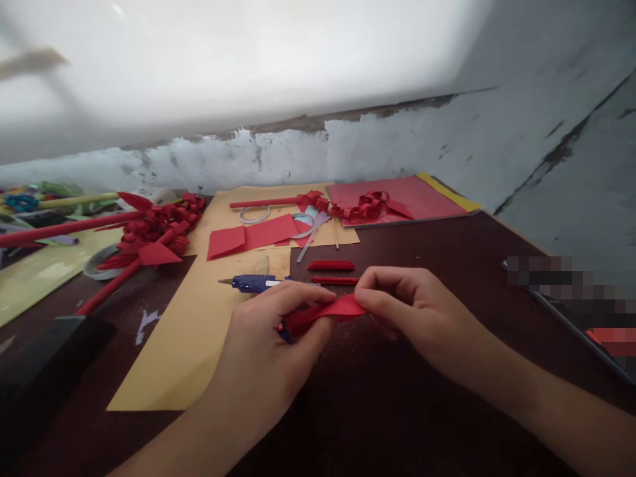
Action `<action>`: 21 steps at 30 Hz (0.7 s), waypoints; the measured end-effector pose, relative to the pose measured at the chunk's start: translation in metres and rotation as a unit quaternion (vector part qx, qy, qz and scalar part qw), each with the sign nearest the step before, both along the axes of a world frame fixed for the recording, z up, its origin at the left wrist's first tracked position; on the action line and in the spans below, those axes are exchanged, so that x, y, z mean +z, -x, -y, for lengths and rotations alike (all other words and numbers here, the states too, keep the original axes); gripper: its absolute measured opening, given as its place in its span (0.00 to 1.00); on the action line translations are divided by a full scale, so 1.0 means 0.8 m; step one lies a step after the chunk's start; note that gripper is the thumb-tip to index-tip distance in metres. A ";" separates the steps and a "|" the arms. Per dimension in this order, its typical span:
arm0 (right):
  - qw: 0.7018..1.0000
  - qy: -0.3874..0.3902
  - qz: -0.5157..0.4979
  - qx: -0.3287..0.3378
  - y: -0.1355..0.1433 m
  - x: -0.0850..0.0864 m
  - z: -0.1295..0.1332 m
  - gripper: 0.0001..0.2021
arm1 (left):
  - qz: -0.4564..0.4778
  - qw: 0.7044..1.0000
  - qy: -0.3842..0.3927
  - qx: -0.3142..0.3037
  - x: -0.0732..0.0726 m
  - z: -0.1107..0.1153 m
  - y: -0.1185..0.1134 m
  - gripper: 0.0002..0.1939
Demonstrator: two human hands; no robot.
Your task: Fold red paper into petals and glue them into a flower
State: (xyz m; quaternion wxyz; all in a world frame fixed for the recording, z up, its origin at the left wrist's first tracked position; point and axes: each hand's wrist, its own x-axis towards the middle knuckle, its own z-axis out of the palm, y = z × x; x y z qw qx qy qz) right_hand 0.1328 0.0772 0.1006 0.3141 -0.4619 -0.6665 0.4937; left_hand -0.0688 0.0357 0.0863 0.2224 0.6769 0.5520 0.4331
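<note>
Between both hands stretches a folded piece of red paper, held low over the dark table. My left hand is closed round its left end, thumb below and fingers above. At the right end, my right hand pinches the paper between thumb and fingertips. Two narrow folded red paper pieces lie just beyond the hands. A blue glue gun rests behind my left hand, its nozzle toward the left; my hand hides part of it.
Red paper flowers on stems fill the left side near a black box. Red paper sheets, tape rings and a curled red paper spray lie on tan paper. A peeling wall bounds the back.
</note>
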 end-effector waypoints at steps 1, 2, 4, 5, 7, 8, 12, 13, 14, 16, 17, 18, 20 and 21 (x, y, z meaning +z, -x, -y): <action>1.000 -0.013 0.005 0.000 0.000 0.000 0.001 0.15 | -0.011 1.000 -0.006 -0.003 -0.001 0.000 -0.001 0.12; 1.000 -0.029 0.010 0.000 0.000 0.000 0.002 0.16 | -0.018 1.000 -0.009 -0.002 -0.002 0.000 -0.002 0.11; 0.999 -0.051 0.014 0.008 0.001 0.000 0.005 0.15 | -0.025 1.000 -0.005 0.004 -0.004 0.001 -0.003 0.09; 0.998 -0.055 0.015 0.016 0.002 -0.001 0.007 0.13 | -0.024 1.000 0.000 0.009 -0.005 0.002 -0.004 0.08; 0.998 -0.051 0.020 0.032 0.003 -0.004 0.010 0.06 | -0.019 1.000 0.014 0.014 -0.007 0.002 -0.004 0.05; 0.998 -0.045 0.024 0.037 0.004 -0.005 0.011 0.05 | -0.013 1.000 0.025 0.012 -0.008 0.002 -0.004 0.04; 0.998 -0.034 0.034 0.040 0.005 -0.008 0.012 0.03 | 0.065 0.992 0.110 -0.011 -0.005 0.002 -0.004 0.07; 0.998 -0.030 0.032 0.036 0.005 -0.009 0.012 0.04 | 0.094 0.985 0.143 -0.027 -0.003 0.002 -0.004 0.08; 0.999 -0.024 0.029 0.030 0.005 -0.009 0.011 0.05 | 0.125 0.975 0.179 -0.049 -0.001 0.003 -0.003 0.10; 1.000 -0.006 0.020 0.021 0.004 -0.009 0.010 0.07 | 0.186 0.949 0.236 -0.093 0.003 0.003 -0.003 0.12; 1.000 0.004 0.014 0.021 0.004 -0.009 0.009 0.07 | 0.209 0.938 0.253 -0.108 0.005 0.004 -0.003 0.13; 1.000 0.014 0.010 0.024 0.004 -0.010 0.009 0.07 | 0.222 0.932 0.261 -0.116 0.006 0.004 -0.003 0.14; 0.999 0.025 0.005 0.026 0.003 -0.010 0.009 0.07 | 0.216 0.934 0.262 -0.109 0.007 0.005 -0.003 0.16; 0.999 0.025 0.008 0.026 0.003 -0.010 0.009 0.07 | 0.206 0.939 0.258 -0.101 0.007 0.005 -0.003 0.16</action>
